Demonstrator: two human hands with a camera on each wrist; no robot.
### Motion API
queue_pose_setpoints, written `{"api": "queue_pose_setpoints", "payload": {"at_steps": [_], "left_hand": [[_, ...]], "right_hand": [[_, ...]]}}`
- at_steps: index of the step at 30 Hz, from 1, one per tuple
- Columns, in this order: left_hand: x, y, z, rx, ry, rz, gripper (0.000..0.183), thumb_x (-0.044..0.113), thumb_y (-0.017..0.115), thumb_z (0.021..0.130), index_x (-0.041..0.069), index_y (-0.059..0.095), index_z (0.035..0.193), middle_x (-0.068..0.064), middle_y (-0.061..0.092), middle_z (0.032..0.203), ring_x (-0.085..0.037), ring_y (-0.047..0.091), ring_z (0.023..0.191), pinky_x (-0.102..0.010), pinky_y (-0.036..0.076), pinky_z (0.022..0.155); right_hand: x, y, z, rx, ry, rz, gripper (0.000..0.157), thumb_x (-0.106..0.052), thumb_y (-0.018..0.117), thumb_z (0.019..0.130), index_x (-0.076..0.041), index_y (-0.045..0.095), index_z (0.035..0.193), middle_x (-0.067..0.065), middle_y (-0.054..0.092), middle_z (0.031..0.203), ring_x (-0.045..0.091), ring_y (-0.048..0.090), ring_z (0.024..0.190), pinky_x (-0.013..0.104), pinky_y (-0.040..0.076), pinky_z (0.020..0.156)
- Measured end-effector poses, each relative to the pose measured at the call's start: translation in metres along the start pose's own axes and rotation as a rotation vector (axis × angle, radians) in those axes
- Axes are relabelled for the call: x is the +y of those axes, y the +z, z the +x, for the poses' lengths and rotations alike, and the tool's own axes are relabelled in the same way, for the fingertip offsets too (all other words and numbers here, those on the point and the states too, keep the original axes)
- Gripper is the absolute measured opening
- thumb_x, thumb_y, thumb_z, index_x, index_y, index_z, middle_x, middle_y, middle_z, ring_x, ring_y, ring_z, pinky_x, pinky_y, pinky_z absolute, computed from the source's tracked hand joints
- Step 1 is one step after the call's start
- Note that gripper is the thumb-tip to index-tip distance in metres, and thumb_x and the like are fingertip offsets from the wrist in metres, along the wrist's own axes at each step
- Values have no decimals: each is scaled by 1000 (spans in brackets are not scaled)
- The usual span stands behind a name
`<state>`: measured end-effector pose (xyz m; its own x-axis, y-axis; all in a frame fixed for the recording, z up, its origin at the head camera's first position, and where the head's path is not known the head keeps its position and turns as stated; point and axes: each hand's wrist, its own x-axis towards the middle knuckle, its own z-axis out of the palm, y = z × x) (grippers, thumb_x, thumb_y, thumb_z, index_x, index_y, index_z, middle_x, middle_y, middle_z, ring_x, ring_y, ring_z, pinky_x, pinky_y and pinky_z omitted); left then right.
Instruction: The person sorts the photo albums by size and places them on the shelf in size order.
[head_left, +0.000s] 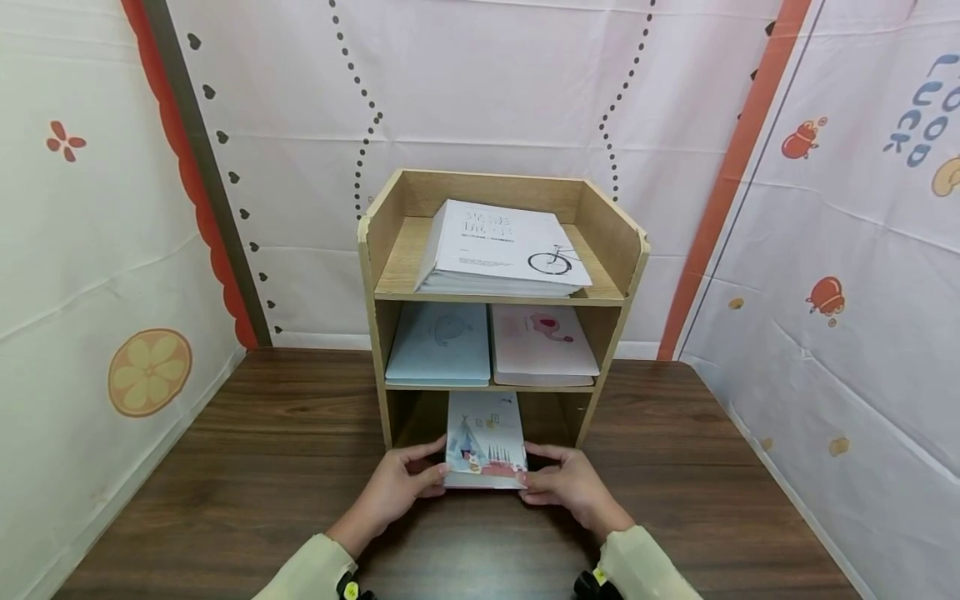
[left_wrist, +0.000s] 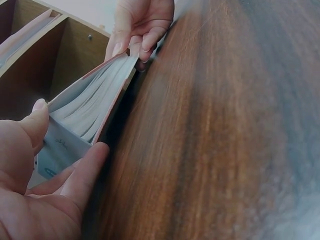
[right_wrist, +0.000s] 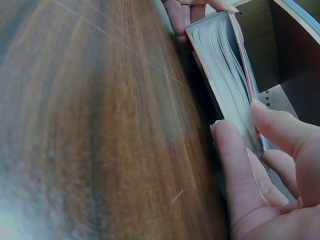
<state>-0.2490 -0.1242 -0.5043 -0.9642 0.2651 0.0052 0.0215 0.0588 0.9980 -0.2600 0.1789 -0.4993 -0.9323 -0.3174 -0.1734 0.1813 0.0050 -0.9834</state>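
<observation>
A thick book [head_left: 486, 429] with a tent drawn on its cover lies partly inside the bottom compartment of a wooden shelf [head_left: 636, 275], its near end sticking out towards me. My left hand [head_left: 405, 485] grips the book's left side, thumb on top and fingers lower down. On the opposite side my right hand [head_left: 568, 483] pinches the near right corner. Both wrist views show the page edges [left_wrist: 95, 97] between the covers. From the right wrist, my right thumb [right_wrist: 280, 122] presses the upper cover while a finger reaches below. The book's far end is hidden under the middle board.
A stack of white books [head_left: 495, 250] with a bicycle picture fills much of the top shelf. Blue notebooks [head_left: 438, 342] and pink notebooks [head_left: 543, 342] lie side by side in the middle compartment. The shelf stands on a dark wooden table [head_left: 300, 433], with printed cloth [head_left: 487, 92] behind.
</observation>
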Motion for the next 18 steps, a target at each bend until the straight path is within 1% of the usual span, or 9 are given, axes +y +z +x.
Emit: {"api": "queue_pose_setpoints", "payload": {"at_steps": [12, 18], "left_hand": [[0, -1, 3, -6, 12, 1, 55, 19, 73, 95, 6, 55, 146, -30, 50, 150, -24, 71, 106, -40, 64, 84], [-1, -1, 6, 5, 16, 13, 54, 19, 73, 95, 7, 56, 146, -31, 51, 148, -23, 72, 103, -39, 64, 83]], "right_hand": [[0, 1, 3, 14, -6, -1, 68, 0, 76, 90, 9, 45, 149, 17, 78, 97, 21, 76, 79, 38, 65, 76], [-1, 1, 5, 19, -8, 2, 67, -1, 76, 90, 9, 45, 149, 17, 78, 97, 21, 76, 78, 38, 65, 76]]}}
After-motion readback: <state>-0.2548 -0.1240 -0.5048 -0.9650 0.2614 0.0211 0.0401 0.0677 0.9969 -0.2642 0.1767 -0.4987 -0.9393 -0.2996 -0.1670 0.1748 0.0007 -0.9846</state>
